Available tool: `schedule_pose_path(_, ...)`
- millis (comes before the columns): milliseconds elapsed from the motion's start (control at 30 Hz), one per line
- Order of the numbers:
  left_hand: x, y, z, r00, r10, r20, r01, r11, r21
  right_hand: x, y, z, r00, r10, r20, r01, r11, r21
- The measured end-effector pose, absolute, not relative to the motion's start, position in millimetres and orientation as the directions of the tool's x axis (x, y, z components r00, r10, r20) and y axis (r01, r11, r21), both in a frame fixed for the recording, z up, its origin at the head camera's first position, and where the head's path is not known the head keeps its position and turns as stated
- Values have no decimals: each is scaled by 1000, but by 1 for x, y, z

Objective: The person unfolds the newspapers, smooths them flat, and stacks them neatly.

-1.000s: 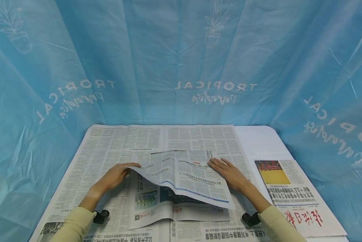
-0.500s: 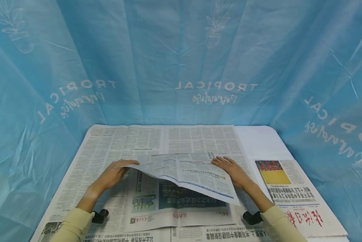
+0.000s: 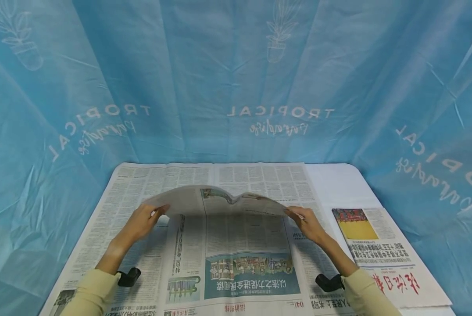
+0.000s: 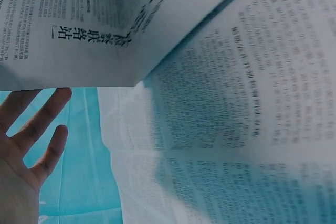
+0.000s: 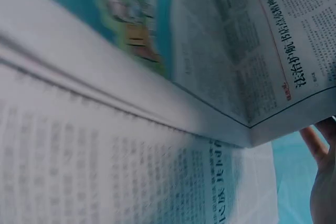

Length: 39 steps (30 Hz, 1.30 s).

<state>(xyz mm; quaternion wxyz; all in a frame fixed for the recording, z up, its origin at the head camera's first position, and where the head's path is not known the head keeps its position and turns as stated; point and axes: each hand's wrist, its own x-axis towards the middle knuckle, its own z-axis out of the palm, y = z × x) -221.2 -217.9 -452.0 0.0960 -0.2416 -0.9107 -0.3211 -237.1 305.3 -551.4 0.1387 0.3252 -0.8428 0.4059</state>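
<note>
A newspaper (image 3: 240, 237) lies across the middle of the table, its far edge lifted and bowed, with a dip at the centre fold. A dark picture panel shows on its near half. My left hand (image 3: 144, 221) pinches the raised edge near its left corner. At the right corner, my right hand (image 3: 308, 224) holds the same edge between thumb and fingers. In the left wrist view, the fingers (image 4: 44, 121) spread behind the page edge. The right wrist view shows the page (image 5: 283, 40) rising from its fold, with part of the hand (image 5: 323, 177) behind it.
Opened newspaper sheets (image 3: 137, 184) cover much of the white table (image 3: 334, 184) beneath. A folded newspaper (image 3: 394, 259) with a yellow picture and red title lies at the right. Blue curtains (image 3: 236, 87) enclose the back and sides.
The upper page that sagged towards me has swung up and away, uncovering the page with the picture panel. Both hands have shifted their hold to the lifted edge; the lower part slid nearer.
</note>
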Motion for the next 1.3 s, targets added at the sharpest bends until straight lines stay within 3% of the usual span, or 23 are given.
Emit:
schedule_pose_path(133,-227,-215,-449,-856,361,370,514,664,543,-200,270,-483,-888,-278,367,-459,478,-749)
schedule_pose_path(267,-234,-207,-450,-855,317,410,511,646,567,-200,258,-461,-896,-267,355,-440,416,-796)
schedule_pose_path(533,-246,-192,-466,-908,244,341,417,611,673,-223,263,-475,-939,-175,297,-341,351,-872)
schedule_pose_path(733,-249,-189,-485,-950,223,220,312,605,733,-229,269,-504,-955,-153,253,-295,445,-845)
schedule_pose_path(933,-251,-189,-498,-960,219,174,277,659,699,-226,268,-517,-958,-141,248,-284,562,-777)
schedule_pose_path(1300,-254,-183,-505,-966,202,159,255,670,698,-225,265,-523,-956,-107,272,-278,625,-730)
